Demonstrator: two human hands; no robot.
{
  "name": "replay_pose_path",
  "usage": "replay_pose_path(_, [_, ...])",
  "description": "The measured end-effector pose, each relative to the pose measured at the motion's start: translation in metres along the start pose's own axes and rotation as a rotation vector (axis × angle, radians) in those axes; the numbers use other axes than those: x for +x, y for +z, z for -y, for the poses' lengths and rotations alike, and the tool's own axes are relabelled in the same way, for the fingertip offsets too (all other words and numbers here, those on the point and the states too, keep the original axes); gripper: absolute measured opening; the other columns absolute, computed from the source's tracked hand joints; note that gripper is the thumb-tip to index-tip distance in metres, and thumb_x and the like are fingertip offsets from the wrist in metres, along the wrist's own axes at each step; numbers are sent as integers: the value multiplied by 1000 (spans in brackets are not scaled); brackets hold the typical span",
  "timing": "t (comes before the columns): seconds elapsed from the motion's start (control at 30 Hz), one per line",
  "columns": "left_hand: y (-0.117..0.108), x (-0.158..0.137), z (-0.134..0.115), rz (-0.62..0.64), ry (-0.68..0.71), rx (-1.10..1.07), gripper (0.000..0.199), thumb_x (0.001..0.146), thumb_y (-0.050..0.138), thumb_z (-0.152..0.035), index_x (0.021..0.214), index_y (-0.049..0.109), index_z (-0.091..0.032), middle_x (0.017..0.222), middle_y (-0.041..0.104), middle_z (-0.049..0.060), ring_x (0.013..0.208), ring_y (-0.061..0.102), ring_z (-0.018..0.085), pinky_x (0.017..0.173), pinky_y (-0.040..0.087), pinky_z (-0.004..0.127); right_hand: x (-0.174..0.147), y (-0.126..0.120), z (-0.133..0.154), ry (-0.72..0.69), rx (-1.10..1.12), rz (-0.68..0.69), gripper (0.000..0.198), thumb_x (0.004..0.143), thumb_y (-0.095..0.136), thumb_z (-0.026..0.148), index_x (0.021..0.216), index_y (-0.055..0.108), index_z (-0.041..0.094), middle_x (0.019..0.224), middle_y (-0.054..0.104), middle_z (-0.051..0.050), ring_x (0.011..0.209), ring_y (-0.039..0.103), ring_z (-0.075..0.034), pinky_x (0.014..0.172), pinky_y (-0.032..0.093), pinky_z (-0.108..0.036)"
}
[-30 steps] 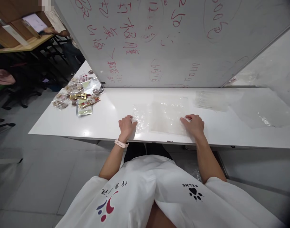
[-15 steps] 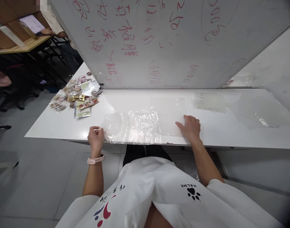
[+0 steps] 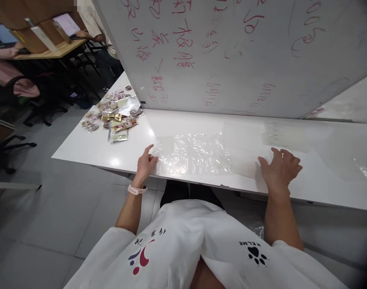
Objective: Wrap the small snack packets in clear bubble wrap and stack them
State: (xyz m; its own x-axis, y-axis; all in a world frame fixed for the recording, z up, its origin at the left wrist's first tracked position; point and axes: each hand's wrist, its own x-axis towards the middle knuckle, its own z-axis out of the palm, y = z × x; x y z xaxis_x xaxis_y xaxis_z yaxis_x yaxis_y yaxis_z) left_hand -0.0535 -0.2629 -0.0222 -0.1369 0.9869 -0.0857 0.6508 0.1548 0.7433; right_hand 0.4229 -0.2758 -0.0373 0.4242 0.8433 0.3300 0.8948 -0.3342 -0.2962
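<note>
A crinkled clear plastic bag [image 3: 198,154] lies flat on the white table in front of me. My left hand [image 3: 145,163] is at the bag's left edge, index finger and thumb apart; it looks to hold nothing, though I cannot tell whether the fingertips touch the plastic. A smoother translucent sheet [image 3: 243,158] extends from the bag's right side. Beyond that sheet's right end, my right hand [image 3: 280,170] hovers low over the table with fingers spread and nothing in them. Just behind it sits a flat stack of translucent bags [image 3: 279,136].
A heap of small wrapped packets [image 3: 111,114] covers the table's left end, with a gold sachet [image 3: 111,117] on top. More clear plastic [image 3: 348,154] lies at the right. A whiteboard [image 3: 201,60] stands along the back edge. Another person [image 3: 97,36] is at a wooden desk [image 3: 55,52].
My left hand has loosened its pinch on the bag's edge, the fingers now apart. My right hand has moved right, away from the sheet. The bag lies more spread out; the view has shifted.
</note>
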Motion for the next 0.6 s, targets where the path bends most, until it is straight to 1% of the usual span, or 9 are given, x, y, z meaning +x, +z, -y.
replay_pose_path(0.07, [-1,11,-3,24,61,111,62,87,58,-32,147,44,-24,85,66,2,79,61,19,75,49,33,-13,4,37,-174,143,40,53,96,43,51,137,59,21,139,56,-17,131,46,-39,106,37,-60])
replay_pose_path(0.13, [-5,29,-5,-53,130,246,61,87,63,-36,144,48,-21,117,65,12,109,59,28,92,49,42,-28,15,80,-390,270,197,54,99,36,53,140,57,25,143,56,-11,135,46,-33,111,37,-55])
replay_pose_path(0.2, [-14,52,-4,-182,172,361,61,88,65,-37,143,49,-17,146,48,18,138,40,37,109,37,53,-43,31,115,-577,296,370,54,100,32,55,143,54,29,152,48,-7,143,39,-30,116,33,-53])
replay_pose_path(0.27, [-28,77,0,-298,137,415,63,88,67,-35,144,47,-14,161,29,20,150,19,41,118,21,60,-53,45,134,-676,245,472,56,102,29,54,147,50,30,160,38,-5,150,28,-30,120,27,-54])
replay_pose_path(0.33, [-47,102,7,-385,52,411,68,90,67,-37,145,42,-7,165,17,23,153,7,44,119,9,66,-59,56,139,-703,186,489,56,103,25,52,150,47,29,162,34,-5,153,22,-29,122,21,-54])
replay_pose_path(0.4, [-67,123,15,-439,-12,387,71,92,61,-46,143,42,-1,165,17,25,152,5,47,117,5,68,-60,62,136,-712,157,471,56,104,24,51,151,45,29,163,32,-5,153,22,-28,122,20,-54])
replay_pose_path(0.43, [-75,132,19,-445,-25,391,71,94,57,-50,141,43,1,163,21,25,151,8,46,117,5,68,-60,63,134,-716,151,460,56,104,24,51,151,45,29,163,32,-5,153,22,-28,122,21,-53])
replay_pose_path(0.5, [-86,144,26,-407,-27,440,69,95,53,-53,134,48,4,156,37,24,148,20,42,118,7,66,-59,65,131,-725,147,437,55,104,25,50,151,45,31,163,33,-4,153,23,-27,121,22,-53])
replay_pose_path(0.6, [-81,147,37,-319,-21,522,49,95,57,-39,123,58,0,136,58,22,136,41,36,119,9,64,-60,65,131,-734,131,409,54,104,26,50,150,46,30,162,34,-4,152,24,-26,121,25,-53])
